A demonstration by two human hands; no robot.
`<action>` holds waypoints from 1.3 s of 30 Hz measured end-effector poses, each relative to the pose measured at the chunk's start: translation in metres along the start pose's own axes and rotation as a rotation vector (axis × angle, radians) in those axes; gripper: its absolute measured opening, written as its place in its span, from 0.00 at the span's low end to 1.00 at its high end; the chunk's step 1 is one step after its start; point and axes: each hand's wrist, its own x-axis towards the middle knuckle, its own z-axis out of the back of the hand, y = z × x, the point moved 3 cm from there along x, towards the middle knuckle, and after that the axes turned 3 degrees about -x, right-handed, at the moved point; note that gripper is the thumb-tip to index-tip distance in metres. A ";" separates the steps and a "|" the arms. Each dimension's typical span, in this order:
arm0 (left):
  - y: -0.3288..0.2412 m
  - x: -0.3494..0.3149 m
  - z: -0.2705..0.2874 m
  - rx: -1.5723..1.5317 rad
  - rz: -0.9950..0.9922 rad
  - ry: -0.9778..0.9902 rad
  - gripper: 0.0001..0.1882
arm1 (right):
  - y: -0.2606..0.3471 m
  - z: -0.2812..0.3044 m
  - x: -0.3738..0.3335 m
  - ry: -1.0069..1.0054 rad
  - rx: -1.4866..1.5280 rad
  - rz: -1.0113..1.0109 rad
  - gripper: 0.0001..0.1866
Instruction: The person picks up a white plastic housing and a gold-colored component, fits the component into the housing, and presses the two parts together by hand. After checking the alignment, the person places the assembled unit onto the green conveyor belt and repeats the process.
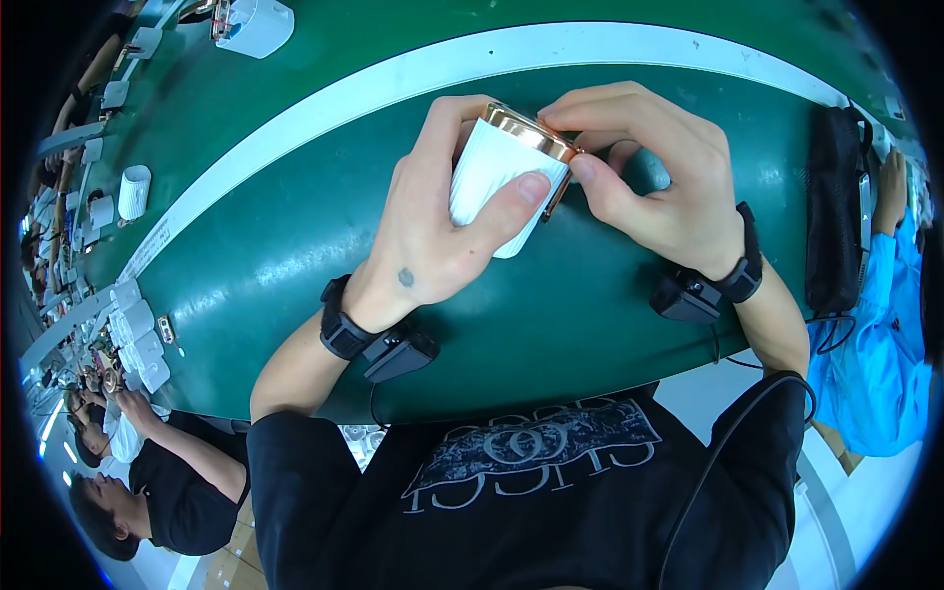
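My left hand (pixel 433 221) is wrapped round a white ribbed container (pixel 492 177) with a shiny gold rim (pixel 526 130). The container tilts above the green table, its rim facing up and to the right. My left thumb lies across its white side. At the rim's right end, my right hand (pixel 669 162) is closed, index fingertip and thumb touching the gold edge. Beside that thumb, a narrow gold piece (pixel 559 192) runs down the container's side. What lies between the right fingertips is too small to make out. The container's far side is hidden by my left hand.
The green table (pixel 590 315) carries a curved white strip (pixel 492 49). White containers (pixel 135 192) stand at left, with several stacked white parts (pixel 143 339) nearer. A black case (pixel 834 206) lies at right. Co-workers sit left and right; cables hang from my wrist devices (pixel 403 352).
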 end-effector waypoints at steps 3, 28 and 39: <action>0.001 0.005 0.001 0.000 0.034 0.059 0.29 | -0.002 0.004 0.003 0.066 -0.007 -0.018 0.16; -0.184 -0.065 0.148 -0.312 -0.586 -0.316 0.46 | -0.081 0.013 0.016 -0.155 0.055 -0.337 0.10; -0.355 0.033 0.327 0.927 -0.633 -1.154 0.48 | -0.069 -0.007 0.020 -0.149 -0.149 -0.114 0.07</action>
